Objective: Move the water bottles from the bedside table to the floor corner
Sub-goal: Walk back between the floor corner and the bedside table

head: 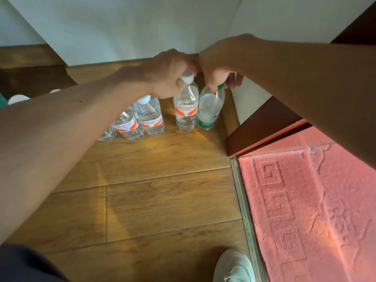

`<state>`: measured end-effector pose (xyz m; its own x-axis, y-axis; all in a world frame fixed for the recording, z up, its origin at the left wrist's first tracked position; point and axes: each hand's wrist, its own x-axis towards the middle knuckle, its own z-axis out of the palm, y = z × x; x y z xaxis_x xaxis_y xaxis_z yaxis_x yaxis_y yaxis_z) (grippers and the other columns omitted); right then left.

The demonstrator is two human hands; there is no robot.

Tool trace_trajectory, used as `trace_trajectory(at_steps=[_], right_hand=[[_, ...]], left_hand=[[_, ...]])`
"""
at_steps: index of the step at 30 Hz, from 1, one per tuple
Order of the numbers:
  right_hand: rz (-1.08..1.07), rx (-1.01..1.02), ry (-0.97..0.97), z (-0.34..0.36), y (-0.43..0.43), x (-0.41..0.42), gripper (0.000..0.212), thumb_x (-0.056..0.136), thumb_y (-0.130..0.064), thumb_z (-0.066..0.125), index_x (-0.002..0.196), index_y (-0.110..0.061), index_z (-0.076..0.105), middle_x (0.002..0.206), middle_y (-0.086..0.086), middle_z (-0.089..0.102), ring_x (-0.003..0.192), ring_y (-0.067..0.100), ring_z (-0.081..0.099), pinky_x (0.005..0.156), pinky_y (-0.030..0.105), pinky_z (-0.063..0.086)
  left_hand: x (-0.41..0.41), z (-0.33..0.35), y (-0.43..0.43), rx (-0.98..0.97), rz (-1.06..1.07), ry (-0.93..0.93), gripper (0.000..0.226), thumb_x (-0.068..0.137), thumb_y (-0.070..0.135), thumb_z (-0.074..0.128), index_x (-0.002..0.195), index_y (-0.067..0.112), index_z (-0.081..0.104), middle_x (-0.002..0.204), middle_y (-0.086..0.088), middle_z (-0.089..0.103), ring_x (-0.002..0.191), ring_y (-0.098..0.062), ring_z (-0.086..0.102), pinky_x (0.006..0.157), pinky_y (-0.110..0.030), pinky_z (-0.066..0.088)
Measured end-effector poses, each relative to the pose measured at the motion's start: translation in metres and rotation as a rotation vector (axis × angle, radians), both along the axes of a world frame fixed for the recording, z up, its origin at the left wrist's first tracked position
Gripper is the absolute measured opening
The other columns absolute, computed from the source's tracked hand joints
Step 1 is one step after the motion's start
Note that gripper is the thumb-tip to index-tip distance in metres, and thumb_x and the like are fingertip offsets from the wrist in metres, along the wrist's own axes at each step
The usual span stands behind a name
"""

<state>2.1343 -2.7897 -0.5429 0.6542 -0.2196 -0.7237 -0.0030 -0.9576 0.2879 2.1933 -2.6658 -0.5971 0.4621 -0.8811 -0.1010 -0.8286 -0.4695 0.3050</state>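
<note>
Left hand [168,73] grips white-capped bottle [186,106] by its neck, right hand [218,68] grips green-label bottle [210,107]; both upright, touching, on wood floor [162,200] in wall corner. Three more bottles [149,117] crowd left, red carpet [305,200] right

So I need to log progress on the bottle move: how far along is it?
Done: two red-label bottles already stand on the wooden floor, and a third is partly hidden behind the left forearm. In hand: the left hand grips a white-capped bottle and the right hand a green-label bottle, both at the corner. Left: letting go; the bedside table is out of view.
</note>
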Motion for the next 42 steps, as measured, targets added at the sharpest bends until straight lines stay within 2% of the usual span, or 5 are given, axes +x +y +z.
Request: trace_trajectory(at_steps=[18, 23, 32, 38, 42], right_hand=[[-0.200, 0.209, -0.158, 0.014, -0.001, 0.000, 0.021, 0.090, -0.015, 0.062, 0.097, 0.005, 0.062, 0.097, 0.024, 0.072, 0.090, 0.034, 0.073, 0.080, 0.047, 0.060], [-0.180, 0.228, -0.194, 0.009, 0.000, -0.003, 0.018, 0.089, -0.014, 0.061, 0.094, 0.004, 0.062, 0.097, 0.022, 0.072, 0.073, 0.030, 0.067, 0.077, 0.045, 0.061], [-0.145, 0.232, -0.189, 0.011, 0.004, -0.009, 0.016, 0.092, -0.011, 0.053, 0.096, 0.003, 0.060, 0.089, 0.017, 0.066, 0.072, 0.026, 0.062, 0.062, 0.032, 0.054], [-0.216, 0.262, -0.124, 0.007, 0.005, -0.005, 0.021, 0.094, -0.017, 0.056, 0.099, 0.003, 0.060, 0.091, 0.017, 0.065, 0.076, 0.027, 0.062, 0.083, 0.041, 0.059], [-0.267, 0.276, -0.097, 0.002, 0.001, -0.002, 0.030, 0.092, -0.024, 0.063, 0.103, 0.004, 0.060, 0.094, 0.017, 0.069, 0.084, 0.031, 0.069, 0.084, 0.046, 0.059]], left_hand=[[-0.014, 0.018, 0.006, 0.023, 0.084, -0.065, 0.031, 0.083, 0.034, 0.065, 0.086, 0.004, 0.062, 0.076, -0.011, 0.062, 0.074, -0.029, 0.055, 0.067, -0.039, 0.049], [-0.015, 0.015, 0.002, 0.049, 0.169, -0.085, 0.044, 0.083, 0.038, 0.066, 0.061, 0.018, 0.034, 0.063, -0.001, 0.037, 0.073, -0.024, 0.042, 0.064, -0.034, 0.035], [-0.014, 0.016, -0.001, 0.056, 0.229, -0.036, 0.046, 0.081, 0.040, 0.067, 0.059, 0.018, 0.032, 0.060, -0.002, 0.032, 0.070, -0.029, 0.045, 0.065, -0.034, 0.037], [-0.012, 0.016, 0.003, 0.120, 0.211, 0.064, 0.057, 0.066, 0.064, 0.056, 0.098, 0.018, 0.063, 0.089, -0.007, 0.063, 0.082, -0.029, 0.061, 0.075, -0.040, 0.054], [-0.013, 0.015, 0.007, 0.112, 0.186, 0.085, 0.033, 0.078, 0.048, 0.070, 0.089, 0.020, 0.058, 0.091, -0.003, 0.059, 0.083, -0.026, 0.057, 0.074, -0.035, 0.049]])
